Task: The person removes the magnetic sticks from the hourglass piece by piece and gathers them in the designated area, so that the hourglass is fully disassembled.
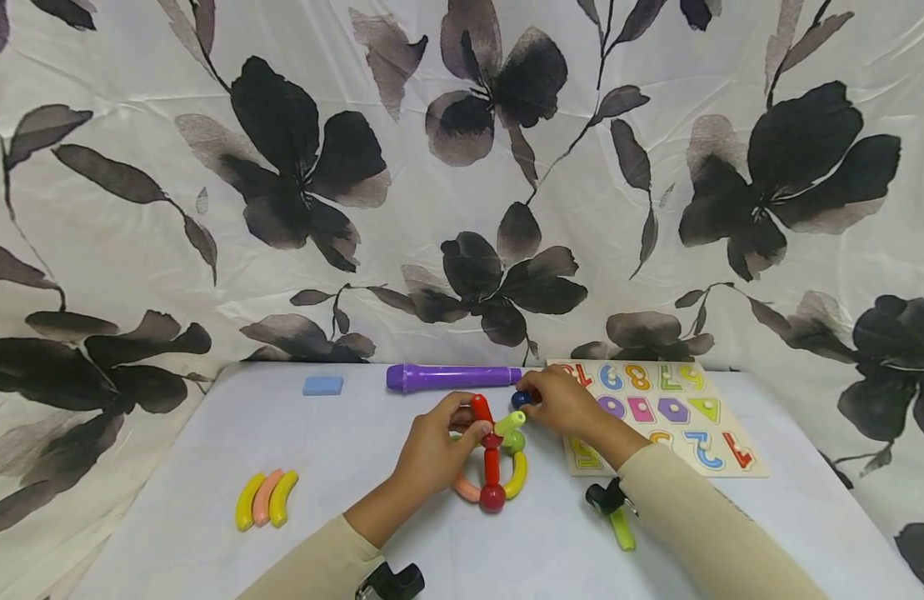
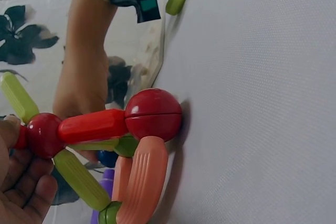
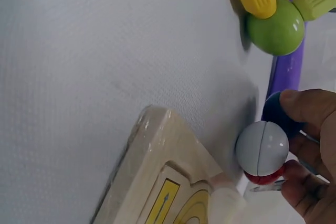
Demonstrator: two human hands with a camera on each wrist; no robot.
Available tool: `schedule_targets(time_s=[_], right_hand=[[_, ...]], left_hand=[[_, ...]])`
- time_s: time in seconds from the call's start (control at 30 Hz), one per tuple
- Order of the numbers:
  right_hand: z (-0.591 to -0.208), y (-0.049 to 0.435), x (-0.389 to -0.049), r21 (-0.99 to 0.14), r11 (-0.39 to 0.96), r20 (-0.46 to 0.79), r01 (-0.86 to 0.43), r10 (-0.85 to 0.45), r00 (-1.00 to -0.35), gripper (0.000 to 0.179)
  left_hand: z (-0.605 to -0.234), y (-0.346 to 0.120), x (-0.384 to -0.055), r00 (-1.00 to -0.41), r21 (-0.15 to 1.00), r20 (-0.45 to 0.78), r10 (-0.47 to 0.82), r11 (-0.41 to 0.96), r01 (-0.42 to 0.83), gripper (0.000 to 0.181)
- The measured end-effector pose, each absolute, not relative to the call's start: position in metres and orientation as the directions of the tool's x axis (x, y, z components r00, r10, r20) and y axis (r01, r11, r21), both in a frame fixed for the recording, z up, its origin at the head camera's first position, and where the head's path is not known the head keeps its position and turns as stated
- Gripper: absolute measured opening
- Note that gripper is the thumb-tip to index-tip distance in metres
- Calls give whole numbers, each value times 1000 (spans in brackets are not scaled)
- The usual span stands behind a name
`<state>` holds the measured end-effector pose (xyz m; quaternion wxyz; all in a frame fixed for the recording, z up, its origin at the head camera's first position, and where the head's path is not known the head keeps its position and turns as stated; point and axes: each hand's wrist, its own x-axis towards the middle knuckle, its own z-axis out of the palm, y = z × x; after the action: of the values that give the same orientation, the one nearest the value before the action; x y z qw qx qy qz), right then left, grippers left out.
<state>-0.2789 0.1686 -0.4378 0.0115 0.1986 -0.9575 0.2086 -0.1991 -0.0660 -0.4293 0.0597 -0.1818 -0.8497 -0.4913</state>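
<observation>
My left hand (image 1: 435,446) holds the upper part of a magnetic stick-and-ball structure, its fingers around the upper red stick (image 1: 481,407). Below lie a red ball (image 2: 45,135), a longer red stick (image 2: 93,126) and a lower red ball (image 1: 492,498) on the table. Yellow (image 1: 516,475), orange (image 2: 144,179) and green sticks join green balls (image 3: 276,26) behind. My right hand (image 1: 562,404) pinches a dark blue ball (image 1: 521,401) beside the structure. In the right wrist view, a white ball (image 3: 262,148) and a partly hidden red ball (image 3: 265,177) sit against the blue ball, by the fingers.
A purple toy microphone (image 1: 454,377) lies behind the structure. On the right is a wooden number-and-shape board (image 1: 731,417), with a green stick (image 1: 622,530) in front. Curved yellow and orange sticks (image 1: 262,498) lie at left; a blue block (image 1: 322,386) is farther back.
</observation>
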Motion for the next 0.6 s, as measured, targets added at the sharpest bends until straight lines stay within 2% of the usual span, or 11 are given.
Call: schedule_targets(time_s=[0.33,0.6], right_hand=[[-440,165,-279,-305,868,90,-392,-383,-919,28],[-427,169,-267,-381,829,176,-409,-369,-913,29]], left_hand=[[-431,-65,-199,-927,818,279,251,443,367,37],[-432,-65,-197,-933,827,258,249,442,347,42]])
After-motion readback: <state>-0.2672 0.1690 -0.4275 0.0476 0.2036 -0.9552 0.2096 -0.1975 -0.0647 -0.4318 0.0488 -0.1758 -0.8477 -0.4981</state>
